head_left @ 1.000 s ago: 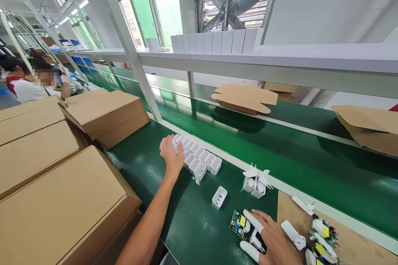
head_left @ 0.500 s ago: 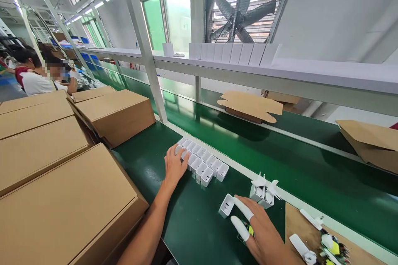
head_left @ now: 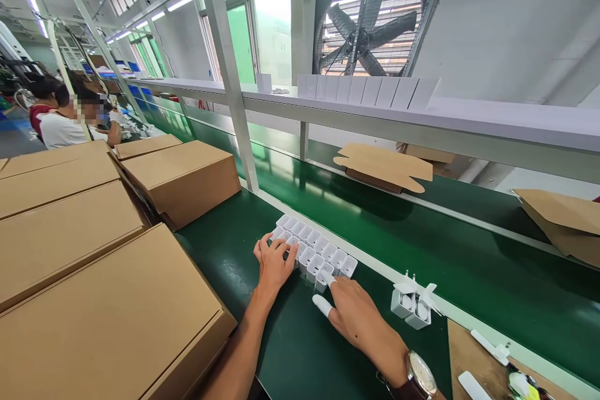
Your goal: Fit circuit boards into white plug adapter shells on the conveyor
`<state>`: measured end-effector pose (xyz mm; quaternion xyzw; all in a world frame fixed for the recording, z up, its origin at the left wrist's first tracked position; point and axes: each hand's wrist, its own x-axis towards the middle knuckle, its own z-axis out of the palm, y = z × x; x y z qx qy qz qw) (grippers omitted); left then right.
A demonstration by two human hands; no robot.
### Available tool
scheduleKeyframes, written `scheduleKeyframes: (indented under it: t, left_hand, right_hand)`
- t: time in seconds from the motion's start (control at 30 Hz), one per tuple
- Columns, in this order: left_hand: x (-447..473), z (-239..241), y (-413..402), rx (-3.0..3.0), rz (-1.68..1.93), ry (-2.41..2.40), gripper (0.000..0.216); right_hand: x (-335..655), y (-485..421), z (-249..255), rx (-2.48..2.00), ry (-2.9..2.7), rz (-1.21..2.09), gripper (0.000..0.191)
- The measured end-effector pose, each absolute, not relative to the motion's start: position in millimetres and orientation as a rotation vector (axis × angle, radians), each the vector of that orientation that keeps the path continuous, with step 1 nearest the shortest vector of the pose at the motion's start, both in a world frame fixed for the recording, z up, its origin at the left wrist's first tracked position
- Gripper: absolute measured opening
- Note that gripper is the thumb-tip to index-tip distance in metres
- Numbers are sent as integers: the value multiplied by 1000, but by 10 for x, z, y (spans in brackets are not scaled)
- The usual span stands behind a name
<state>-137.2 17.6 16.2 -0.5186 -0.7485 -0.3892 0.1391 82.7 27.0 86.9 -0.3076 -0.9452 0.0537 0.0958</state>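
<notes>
Small white plastic charger housings [head_left: 315, 264] stand in two close rows on the dark green bench. My left hand [head_left: 274, 265] curves over the left part of the near row, fingers apart and touching the housings. With white finger cots on index finger and thumb, my right hand [head_left: 354, 315] reaches to the right end of that row. Its index finger rests on the end housing, while the thumb stays apart, nothing between them. To the right are two filled white housings [head_left: 412, 306] with plug pieces lying on top.
Large cardboard boxes [head_left: 107, 319] line the left side. A brown board [head_left: 469, 356] with white covers and electronic parts lies at lower right. Beyond the pale rail runs a green conveyor [head_left: 375, 225], with flattened cardboard [head_left: 384, 165] behind it and a metal post [head_left: 229, 69] rising nearby.
My right hand has moved left from a lone housing to the row's end. The lone housing and a circuit piece no longer show. My left hand stays at the row, and the view has shifted slightly.
</notes>
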Motion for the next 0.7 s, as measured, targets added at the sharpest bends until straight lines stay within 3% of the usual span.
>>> scheduleKeyframes:
  t: [0.7]
  left_hand:
    - [-1464, -9, 322, -1500, -1257, -2070, 33]
  right_hand:
    - [777, 229, 1027, -945, -2732, 596, 20]
